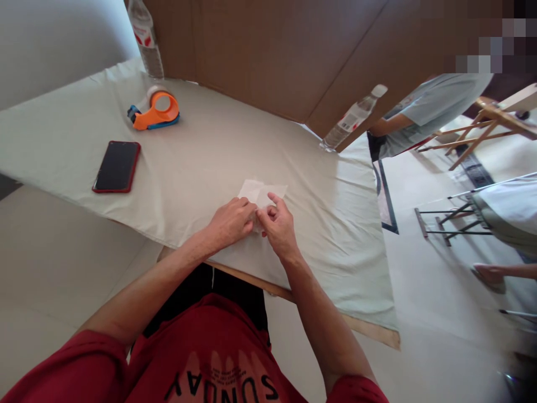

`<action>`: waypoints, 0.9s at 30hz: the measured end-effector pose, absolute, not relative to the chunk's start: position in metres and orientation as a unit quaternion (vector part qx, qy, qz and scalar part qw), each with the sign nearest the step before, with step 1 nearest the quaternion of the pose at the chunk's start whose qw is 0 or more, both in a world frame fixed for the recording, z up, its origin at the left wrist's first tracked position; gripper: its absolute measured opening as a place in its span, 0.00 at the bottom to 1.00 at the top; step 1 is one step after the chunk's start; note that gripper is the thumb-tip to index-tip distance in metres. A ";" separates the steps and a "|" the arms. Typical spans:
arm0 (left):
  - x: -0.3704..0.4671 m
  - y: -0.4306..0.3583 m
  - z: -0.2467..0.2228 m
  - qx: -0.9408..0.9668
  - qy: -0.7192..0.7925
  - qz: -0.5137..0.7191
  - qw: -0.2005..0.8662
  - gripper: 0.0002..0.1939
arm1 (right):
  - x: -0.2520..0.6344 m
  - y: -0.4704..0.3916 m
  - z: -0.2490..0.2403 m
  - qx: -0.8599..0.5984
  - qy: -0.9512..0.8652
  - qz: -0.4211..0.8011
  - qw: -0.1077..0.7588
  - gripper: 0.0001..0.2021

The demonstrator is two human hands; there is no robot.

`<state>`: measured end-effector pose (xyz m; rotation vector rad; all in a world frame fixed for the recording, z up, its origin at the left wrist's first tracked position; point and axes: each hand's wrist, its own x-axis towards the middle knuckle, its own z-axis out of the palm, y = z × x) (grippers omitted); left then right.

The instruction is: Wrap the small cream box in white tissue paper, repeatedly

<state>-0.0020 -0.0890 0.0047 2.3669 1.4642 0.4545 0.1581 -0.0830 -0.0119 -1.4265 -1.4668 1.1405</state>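
A thin white sheet, like tissue paper (251, 188), lies near the front of the cloth-covered table, its far corners spread flat. My left hand (235, 219) is closed on its near edge, fingers bent and pressed together. Just beside it, my right hand (277, 224) pinches the same sheet between thumb and fingers, with the index finger raised. The hands are almost touching, and the part of the sheet between them looks crumpled. What lies under the fingers is hidden.
A black phone with a red edge (116, 167) and an orange tape dispenser (155, 115) lie at the left. Two plastic bottles (146, 45) stand against a brown cardboard panel (260, 56). Beyond the table's right edge are a person's sleeve (444, 106) and folding stools (455, 215).
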 end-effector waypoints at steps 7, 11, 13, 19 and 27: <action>-0.001 -0.090 -0.007 0.807 0.511 0.232 0.182 0.18 | 0.165 -0.096 -0.013 -0.511 -0.614 0.452 0.396 0.35; -0.002 -0.090 -0.012 0.795 0.507 0.269 0.196 0.26 | 0.168 -0.102 -0.014 -0.491 -0.657 0.419 0.389 0.35; -0.003 -0.090 -0.014 0.787 0.500 0.293 0.210 0.27 | 0.168 -0.102 -0.013 -0.492 -0.694 0.376 0.367 0.36; -0.004 -0.094 -0.013 0.688 0.553 0.366 0.296 0.24 | 0.164 -0.100 -0.007 -0.500 -0.785 0.251 0.267 0.37; 0.008 -0.096 -0.018 0.648 0.593 0.389 0.279 0.05 | 0.173 -0.096 -0.002 -0.454 -0.804 0.289 0.253 0.37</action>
